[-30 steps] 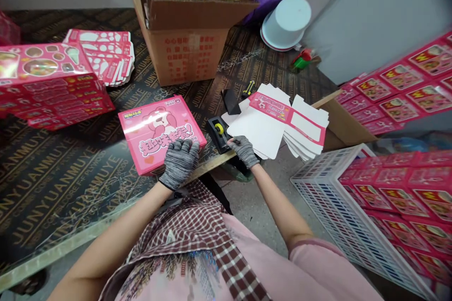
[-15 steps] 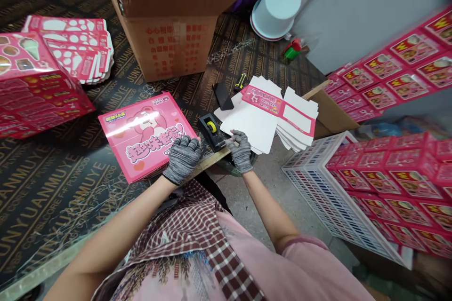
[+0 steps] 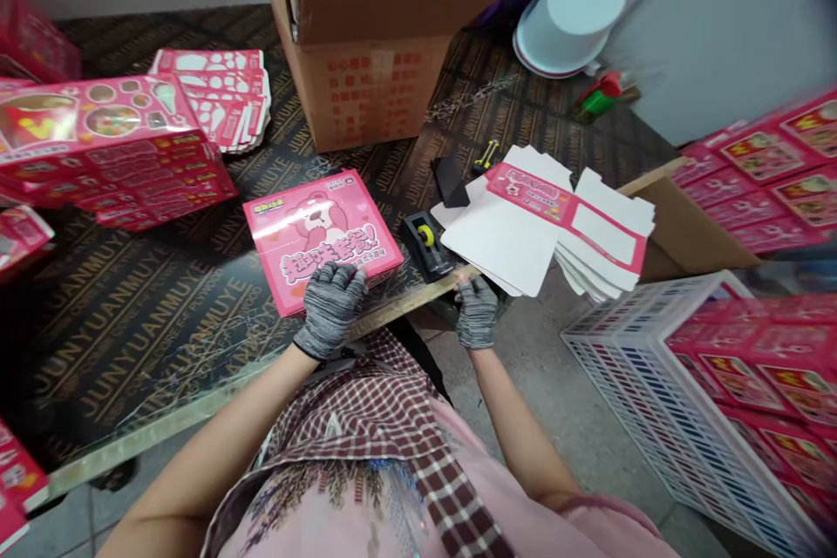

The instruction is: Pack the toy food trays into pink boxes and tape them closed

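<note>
A pink box (image 3: pixel 314 222) with a bear picture lies flat on the dark table near its front edge. My left hand (image 3: pixel 331 307), in a grey knit glove, has its fingers curled over the near side of this box. Just right of the box sits a black tape dispenser (image 3: pixel 425 257) with a yellow roll. My right hand (image 3: pixel 476 312), also gloved, is at the table edge beside the dispenser's near end. Its thumb and fingertips are drawn together; anything between them is too small to make out.
Flat white and pink cartons (image 3: pixel 516 231) overhang the table edge at right. Behind stands an open cardboard box (image 3: pixel 376 91). Stacked pink boxes (image 3: pixel 150 166) are at left. A white basket (image 3: pixel 647 366) of pink boxes stands on the right.
The view has swung left. My left hand has slid leftward along the box's near side. My right hand has drawn back from the tape dispenser toward my body.
</note>
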`<state>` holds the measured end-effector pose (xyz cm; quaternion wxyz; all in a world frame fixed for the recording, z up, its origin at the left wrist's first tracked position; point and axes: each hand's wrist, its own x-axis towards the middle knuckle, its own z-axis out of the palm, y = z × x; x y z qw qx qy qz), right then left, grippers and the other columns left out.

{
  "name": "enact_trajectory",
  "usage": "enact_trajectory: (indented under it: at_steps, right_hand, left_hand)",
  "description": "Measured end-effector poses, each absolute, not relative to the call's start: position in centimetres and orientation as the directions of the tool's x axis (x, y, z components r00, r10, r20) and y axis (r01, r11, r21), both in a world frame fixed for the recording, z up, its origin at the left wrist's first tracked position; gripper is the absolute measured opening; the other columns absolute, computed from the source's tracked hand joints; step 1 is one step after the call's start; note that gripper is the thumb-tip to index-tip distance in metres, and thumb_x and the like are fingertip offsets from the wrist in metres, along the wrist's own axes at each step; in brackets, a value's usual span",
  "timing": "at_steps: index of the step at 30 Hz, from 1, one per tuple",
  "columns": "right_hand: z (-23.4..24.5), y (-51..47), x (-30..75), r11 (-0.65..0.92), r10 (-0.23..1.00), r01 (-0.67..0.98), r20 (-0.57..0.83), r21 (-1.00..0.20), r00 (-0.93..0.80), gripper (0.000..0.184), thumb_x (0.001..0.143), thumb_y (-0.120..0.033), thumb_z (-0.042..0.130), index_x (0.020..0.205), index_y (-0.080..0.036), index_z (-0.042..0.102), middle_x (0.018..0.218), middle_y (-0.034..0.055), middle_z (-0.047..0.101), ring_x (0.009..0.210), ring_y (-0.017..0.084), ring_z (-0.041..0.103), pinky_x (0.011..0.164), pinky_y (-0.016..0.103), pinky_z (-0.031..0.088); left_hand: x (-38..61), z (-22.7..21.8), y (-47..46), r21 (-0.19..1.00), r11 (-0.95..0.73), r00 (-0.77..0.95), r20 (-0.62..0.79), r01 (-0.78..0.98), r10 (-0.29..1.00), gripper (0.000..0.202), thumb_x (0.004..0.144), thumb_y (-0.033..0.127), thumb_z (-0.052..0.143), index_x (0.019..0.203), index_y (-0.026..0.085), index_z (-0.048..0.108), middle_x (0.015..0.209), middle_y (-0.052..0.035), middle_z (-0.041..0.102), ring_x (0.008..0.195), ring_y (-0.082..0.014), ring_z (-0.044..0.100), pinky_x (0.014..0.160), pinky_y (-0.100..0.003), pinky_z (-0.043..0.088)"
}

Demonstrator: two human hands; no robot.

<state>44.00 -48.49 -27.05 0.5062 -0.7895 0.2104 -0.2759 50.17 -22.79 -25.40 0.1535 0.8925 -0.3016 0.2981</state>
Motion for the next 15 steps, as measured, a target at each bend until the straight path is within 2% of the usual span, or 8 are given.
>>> enact_trajectory:
  at_steps: [1, 3, 5, 7, 11, 15]
  right_hand:
    - [-25.9, -47.2, 43.9, -0.305, -0.557, -0.033, 0.15, -0.952, 0.817, 0.04, 0.085, -0.053, 0.056, 0.086, -0.017, 0.073, 0.056, -0.0025, 0.054, 0.05, 0.012, 0.046, 0.051, 0.026, 0.039]
    - [-23.7, -44.4, 44.2, -0.079, -0.347, -0.021, 0.008, -0.997, 0.938, 0.041, 0.084, -0.05, 0.061, 0.096, -0.015, 0.076, 0.047, -0.0065, 0.046, 0.041, 0.008, 0.035, 0.044, 0.023, 0.027]
    - [-22.2, -41.9, 44.9, 0.1, -0.104, -0.064, -0.075, -0.993, 0.992, 0.038, 0.082, -0.046, 0.065, 0.098, -0.014, 0.077, 0.042, -0.0087, 0.041, 0.038, 0.006, 0.029, 0.043, 0.022, 0.021]
    - [-21.7, -40.2, 45.7, 0.213, 0.046, -0.137, -0.131, -0.967, 0.99, 0.035, 0.077, -0.042, 0.068, 0.094, -0.013, 0.078, 0.039, -0.0094, 0.039, 0.036, 0.005, 0.026, 0.042, 0.022, 0.017]
    - [-22.4, -39.6, 46.9, 0.335, 0.127, -0.264, -0.235, -0.904, 0.964, 0.029, 0.07, -0.036, 0.068, 0.085, -0.013, 0.077, 0.036, -0.0097, 0.038, 0.034, 0.005, 0.024, 0.04, 0.021, 0.017]
    - [-23.5, -40.0, 47.4, 0.361, 0.163, -0.307, -0.264, -0.881, 0.951, 0.026, 0.068, -0.038, 0.065, 0.078, -0.015, 0.073, 0.034, -0.0102, 0.036, 0.032, 0.005, 0.021, 0.038, 0.021, 0.018]
  left_hand:
    - [50.2, -25.7, -22.3, 0.092, -0.765, 0.624, 0.645, -0.637, -0.442, 0.013, 0.093, 0.019, 0.059, 0.099, 0.02, 0.071, 0.088, -0.0112, 0.074, 0.082, -0.0253, 0.065, 0.072, -0.038, 0.045]
    - [50.3, -26.1, -21.9, 0.089, -0.754, 0.603, 0.663, -0.651, -0.443, 0.011, 0.093, 0.019, 0.06, 0.095, 0.021, 0.07, 0.081, -0.009, 0.072, 0.077, -0.0235, 0.064, 0.07, -0.037, 0.044]
    - [50.4, -26.3, -21.9, 0.092, -0.745, 0.599, 0.662, -0.66, -0.45, 0.011, 0.092, 0.016, 0.059, 0.093, 0.022, 0.069, 0.079, -0.0075, 0.071, 0.075, -0.0223, 0.062, 0.069, -0.036, 0.044]
    - [50.5, -26.3, -22.1, 0.102, -0.733, 0.601, 0.654, -0.672, -0.46, 0.011, 0.093, 0.016, 0.058, 0.093, 0.022, 0.068, 0.08, -0.0076, 0.07, 0.077, -0.0224, 0.062, 0.07, -0.036, 0.045]
    - [50.2, -25.8, -22.2, 0.127, -0.721, 0.613, 0.637, -0.681, -0.468, 0.016, 0.094, 0.019, 0.056, 0.103, 0.019, 0.069, 0.087, -0.0105, 0.069, 0.083, -0.0245, 0.062, 0.075, -0.037, 0.046]
    - [50.2, -24.6, -22.2, 0.106, -0.715, 0.618, 0.599, -0.691, -0.509, 0.026, 0.092, 0.021, 0.056, 0.113, 0.021, 0.072, 0.094, -0.0106, 0.069, 0.083, -0.0255, 0.06, 0.071, -0.036, 0.042]
